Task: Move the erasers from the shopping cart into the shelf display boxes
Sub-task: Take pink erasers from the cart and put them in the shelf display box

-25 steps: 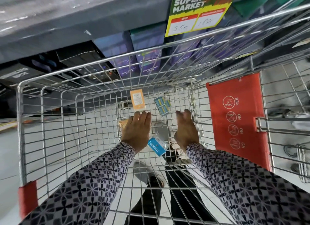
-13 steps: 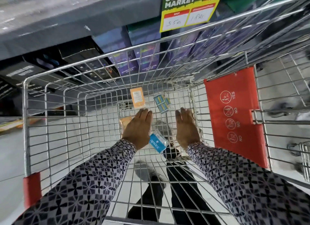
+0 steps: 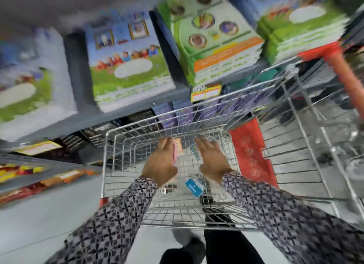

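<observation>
Inside the shopping cart [image 3: 137, 137], the left hand [image 3: 160, 163] is gripping a pink eraser pack [image 3: 174, 152] while the right hand [image 3: 213, 157] is hovering open-palmed above a blue pack [image 3: 194, 187], risking slippage.

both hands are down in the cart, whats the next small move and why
Probably close the right hand on the blue packet lying on the cart floor between the wrists. That hand looks open and empty, while the left hand already seems to hold a pink packet, though blur makes this uncertain.
</observation>
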The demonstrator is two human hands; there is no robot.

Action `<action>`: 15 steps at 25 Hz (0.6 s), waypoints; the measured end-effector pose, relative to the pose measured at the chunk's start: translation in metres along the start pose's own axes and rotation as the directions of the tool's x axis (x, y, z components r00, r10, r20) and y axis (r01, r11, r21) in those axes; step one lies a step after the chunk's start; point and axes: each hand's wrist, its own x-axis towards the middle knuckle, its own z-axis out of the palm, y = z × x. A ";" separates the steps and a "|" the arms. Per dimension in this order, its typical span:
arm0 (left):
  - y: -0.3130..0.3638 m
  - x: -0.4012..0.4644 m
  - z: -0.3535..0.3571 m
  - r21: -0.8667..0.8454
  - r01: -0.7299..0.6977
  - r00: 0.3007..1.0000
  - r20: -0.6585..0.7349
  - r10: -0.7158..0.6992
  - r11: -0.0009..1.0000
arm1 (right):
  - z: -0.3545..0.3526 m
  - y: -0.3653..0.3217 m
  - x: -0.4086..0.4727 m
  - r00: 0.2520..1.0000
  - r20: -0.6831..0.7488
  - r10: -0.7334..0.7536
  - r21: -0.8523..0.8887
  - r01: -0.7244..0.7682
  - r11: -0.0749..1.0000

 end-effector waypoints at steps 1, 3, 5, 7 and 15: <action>0.009 -0.016 -0.031 -0.028 0.017 0.998 -0.055 -0.018 0.999 | -0.033 -0.022 -0.008 0.999 -0.044 -0.019 -0.007 0.018 1.000; 0.031 -0.059 -0.105 -0.080 0.033 0.985 -0.164 -0.046 0.996 | -0.112 -0.064 -0.037 0.989 -0.120 -0.084 -0.093 0.073 0.993; 0.052 -0.101 -0.175 -0.077 0.009 0.967 -0.255 -0.028 0.997 | -0.189 -0.104 -0.074 0.972 -0.180 -0.154 -0.130 0.131 0.983; 0.075 -0.145 -0.245 -0.027 -0.016 0.943 -0.332 0.006 0.999 | -0.261 -0.141 -0.108 0.938 -0.259 -0.229 -0.134 0.200 0.971; 0.113 -0.182 -0.467 0.156 -0.132 0.746 -0.634 0.202 0.979 | -0.489 -0.280 -0.130 0.769 -0.408 -0.492 -0.274 0.411 0.870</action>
